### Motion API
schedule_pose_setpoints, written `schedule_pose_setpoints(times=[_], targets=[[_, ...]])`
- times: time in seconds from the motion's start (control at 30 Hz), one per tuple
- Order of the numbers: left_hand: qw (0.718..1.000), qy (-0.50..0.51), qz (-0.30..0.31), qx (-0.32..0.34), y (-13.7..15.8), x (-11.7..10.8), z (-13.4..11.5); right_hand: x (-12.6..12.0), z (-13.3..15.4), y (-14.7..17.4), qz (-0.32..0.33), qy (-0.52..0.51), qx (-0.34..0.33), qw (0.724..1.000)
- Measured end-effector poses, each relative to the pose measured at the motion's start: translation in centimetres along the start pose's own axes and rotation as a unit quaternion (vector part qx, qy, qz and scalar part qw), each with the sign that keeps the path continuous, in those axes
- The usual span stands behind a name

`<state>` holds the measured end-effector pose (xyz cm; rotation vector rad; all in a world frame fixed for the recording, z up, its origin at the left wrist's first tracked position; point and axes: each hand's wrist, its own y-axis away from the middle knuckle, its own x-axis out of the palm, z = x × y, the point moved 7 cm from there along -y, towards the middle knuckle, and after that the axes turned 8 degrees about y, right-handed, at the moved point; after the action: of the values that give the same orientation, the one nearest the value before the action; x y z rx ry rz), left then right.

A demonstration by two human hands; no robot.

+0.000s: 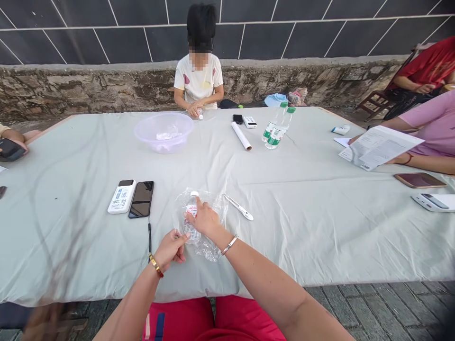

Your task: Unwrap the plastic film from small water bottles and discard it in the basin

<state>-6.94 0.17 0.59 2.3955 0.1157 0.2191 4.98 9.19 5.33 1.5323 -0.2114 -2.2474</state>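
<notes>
A small clear bottle [192, 208] with a white cap and a red-and-white label lies on a crumpled sheet of clear plastic film [209, 248] in front of me. My right hand [204, 218] grips the bottle from above, its thumb across the label and its index finger beside the neck. At the bottle's lower end, my left hand [170, 248] has its thumb and curled fingers closed on the film's left edge. Just right of the film is a white utility knife [239, 207].
Left of my hands lie a white power bank [121, 196] and a black phone [141, 200]. Farther back are a purple basin [164, 142], a white roll [241, 136] and two green-capped bottles [279, 130]. A person [199, 78] sits opposite; another at right holds papers [382, 146].
</notes>
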Motion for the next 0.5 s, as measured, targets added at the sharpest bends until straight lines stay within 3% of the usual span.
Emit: schedule_pose_setpoints(times=[0.13,0.33,0.43,0.5], targets=[[0.998,-0.070,-0.007,0.002,1.3,0.4,0.1,0.2,-0.2,0.0,-0.002,-0.001,0.003,1.000],[0.997,0.042,0.057,-0.028,1.5,0.4,-0.7,0.0,-0.1,-0.3,0.005,-0.006,-0.006,1.000],[0.995,0.048,0.078,-0.042,1.4,-0.6,0.0,-0.2,-0.2,-0.3,0.005,-0.007,-0.011,1.000],[0.997,0.016,0.060,-0.045,1.6,-2.4,0.7,-0.3,-0.4,-0.4,0.006,-0.006,-0.014,1.000]])
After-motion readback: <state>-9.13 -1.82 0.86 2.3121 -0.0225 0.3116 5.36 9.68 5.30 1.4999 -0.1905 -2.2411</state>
